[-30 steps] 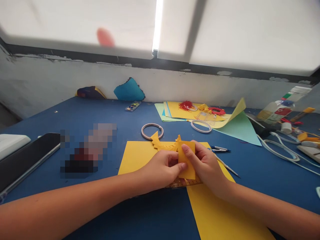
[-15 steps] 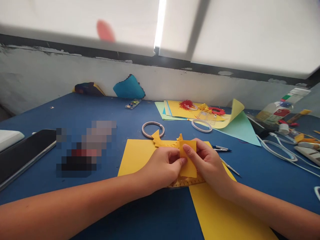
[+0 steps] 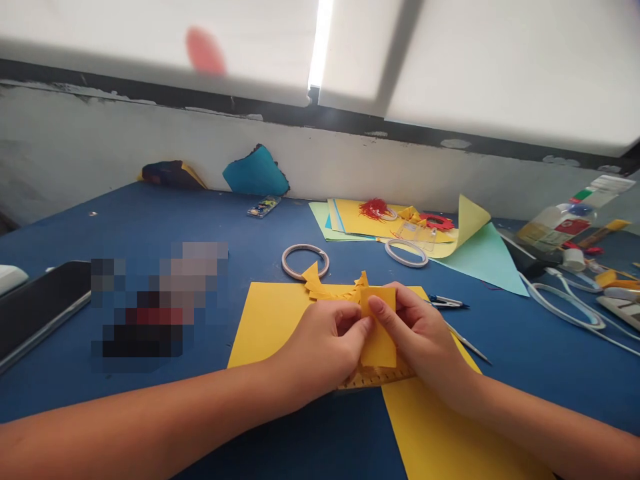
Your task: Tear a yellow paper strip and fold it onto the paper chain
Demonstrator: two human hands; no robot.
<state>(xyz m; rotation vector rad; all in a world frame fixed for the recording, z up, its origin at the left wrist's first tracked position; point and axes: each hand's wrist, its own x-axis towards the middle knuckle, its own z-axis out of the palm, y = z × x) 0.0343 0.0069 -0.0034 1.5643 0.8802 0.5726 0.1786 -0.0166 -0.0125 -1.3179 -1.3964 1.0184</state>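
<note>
A small yellow paper rectangle (image 3: 381, 337) is pinched between both hands. My left hand (image 3: 325, 347) has its thumb and fingers closed at the paper's left edge. On the paper's face rests the thumb of my right hand (image 3: 420, 333), with the fingers behind it. Beyond the hands lies a curved strip of pleated yellow paper (image 3: 333, 291). Underneath is a large yellow sheet (image 3: 270, 320), and part of a clear ruler-like tool with markings (image 3: 373, 380) shows below the small piece. The compass (image 3: 450, 302) sits right of my right hand.
Two rolls of tape (image 3: 285, 263) (image 3: 406, 253) lie farther back. Behind them are stacked coloured sheets (image 3: 500, 267) with a red tassel (image 3: 373, 209). A bottle (image 3: 555, 230) and white cable (image 3: 565, 310) are at right, a dark phone-like slab (image 3: 45, 307) at left.
The view has shifted slightly, so things sit a little differently in the picture. Both hands keep their pinch on the small yellow paper; nothing is let go.
</note>
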